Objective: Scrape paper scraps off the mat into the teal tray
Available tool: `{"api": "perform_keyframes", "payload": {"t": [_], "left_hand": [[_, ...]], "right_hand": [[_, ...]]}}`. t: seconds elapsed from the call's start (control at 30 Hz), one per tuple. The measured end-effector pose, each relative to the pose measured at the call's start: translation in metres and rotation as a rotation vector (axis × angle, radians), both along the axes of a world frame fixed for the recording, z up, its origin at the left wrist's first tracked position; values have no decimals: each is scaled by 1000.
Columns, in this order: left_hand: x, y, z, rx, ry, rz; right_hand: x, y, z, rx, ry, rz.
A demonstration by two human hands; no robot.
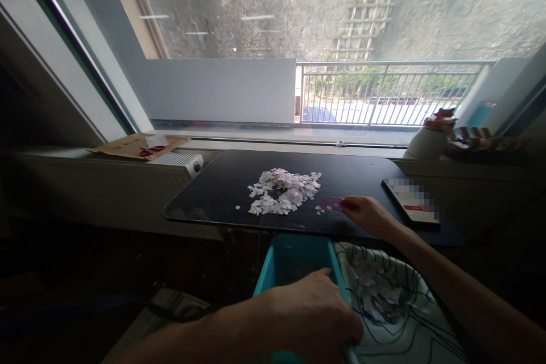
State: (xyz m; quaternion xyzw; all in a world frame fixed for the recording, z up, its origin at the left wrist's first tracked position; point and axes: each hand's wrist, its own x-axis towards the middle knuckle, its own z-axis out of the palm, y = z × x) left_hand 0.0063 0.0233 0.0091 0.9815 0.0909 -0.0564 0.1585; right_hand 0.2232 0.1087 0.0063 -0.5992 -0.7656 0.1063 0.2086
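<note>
A pile of small white paper scraps [284,190] lies on the dark tabletop [222,182], with an open patch inside it. My right hand [362,211] pinches a thin, see-through pinkish-red piece [331,204] with a curved edge, held low over the tabletop. A few loose scraps [319,210] lie beside that piece. Below the table's front edge, my left hand [318,301] is closed on the right side of a teal plastic bin [262,276]. The bin's inside is dim, so its contents are hard to make out.
A patterned cloth [401,333] with paper scraps on it lies right of the bin. On the table's right is a flat, dark-edged object [409,202], partly blurred. A white vase-like container [426,142] and a brown paper sheet [128,147] with red-handled scissors [151,151] rest on the sill.
</note>
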Motion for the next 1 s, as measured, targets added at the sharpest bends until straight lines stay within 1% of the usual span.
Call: {"api": "perform_keyframes", "payload": {"t": [0.07,0.13,0.27,0.33,0.43,0.53,0.6,0.73,0.8,0.87,1.0], "left_hand": [[1,2,3,-10,17,-2],[1,3,7,-19,29,-1],[2,3,9,-26,36,-26],[2,2,8,-22,43,-33],[3,1,4,-21,66,-39],[5,0,3,-7,70,-36],[6,0,5,6,71,-33],[7,-1,9,13,127,-44],[6,-1,10,13,146,-49],[6,-1,9,9,142,-45],[6,-2,8,-2,110,-35]], "right_hand": [[-5,-3,-1,-23,23,50],[-7,-2,-1,-21,47,59],[-7,11,-4,20,68,-20],[-8,14,-6,13,64,-20],[-13,6,-8,-20,56,36],[-14,-5,-5,-37,54,81],[-10,-6,-4,-18,52,55],[8,3,-4,46,29,-69],[14,3,-7,46,18,-80],[13,-4,-9,25,16,-56],[2,-23,-11,-26,39,29]]}}
